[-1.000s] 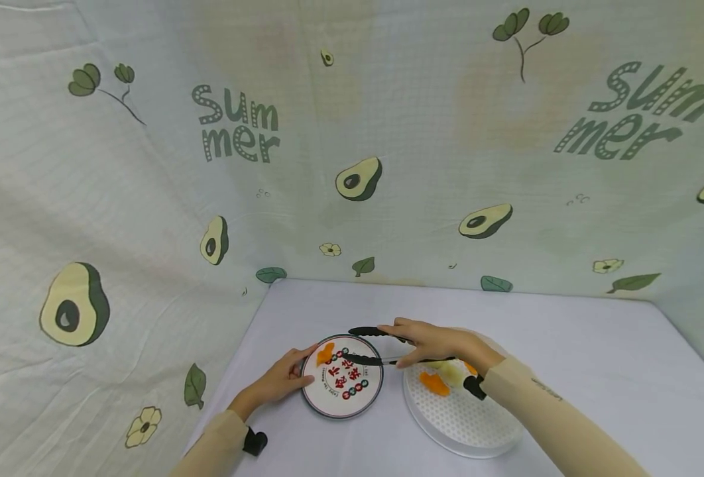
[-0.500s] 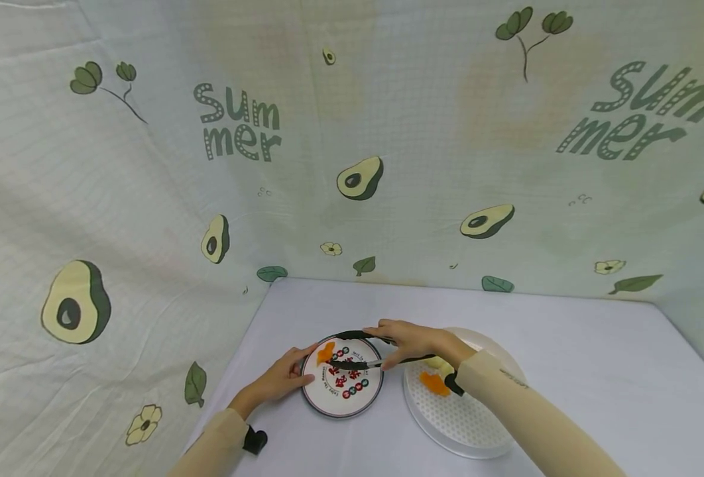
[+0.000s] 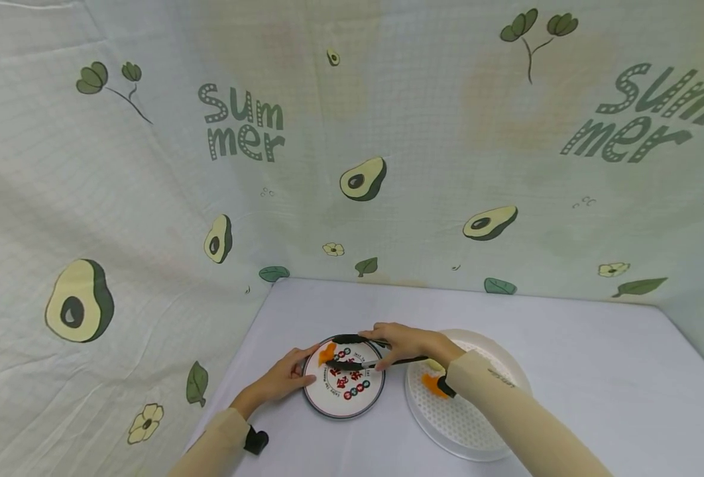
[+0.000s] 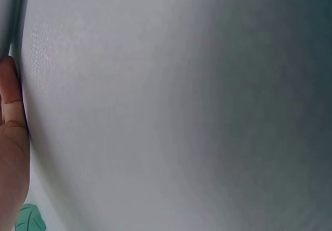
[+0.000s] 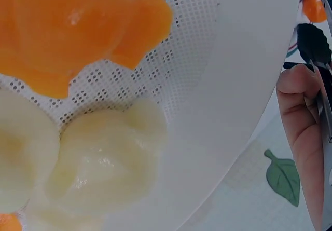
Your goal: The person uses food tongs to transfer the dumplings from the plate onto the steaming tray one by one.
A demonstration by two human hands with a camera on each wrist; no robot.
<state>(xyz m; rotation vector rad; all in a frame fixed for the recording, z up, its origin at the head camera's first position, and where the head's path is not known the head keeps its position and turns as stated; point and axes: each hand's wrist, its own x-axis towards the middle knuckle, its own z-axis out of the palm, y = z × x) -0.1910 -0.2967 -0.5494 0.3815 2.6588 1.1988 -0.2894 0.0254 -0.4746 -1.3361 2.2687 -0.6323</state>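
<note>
My left hand holds the left rim of a small round plate printed with red characters. On the plate's upper left lies an orange dumpling. Black-tipped tongs are gripped in my right hand; their arms are spread, with both tips over the plate and the lower tip right beside the dumpling. To the right stands a round white steamer tray, partly hidden by my right forearm. In the right wrist view, another orange dumpling and pale dumplings sit on its perforated base.
A white-covered table carries the plate and tray. Behind and to the left hangs a cloth printed with avocados and leaves. The left wrist view mostly shows a pale blurred surface and part of my left hand.
My right hand has moved left with the tongs, bringing the tips over the plate, close to the orange dumpling. My left hand stays at the plate's rim.
</note>
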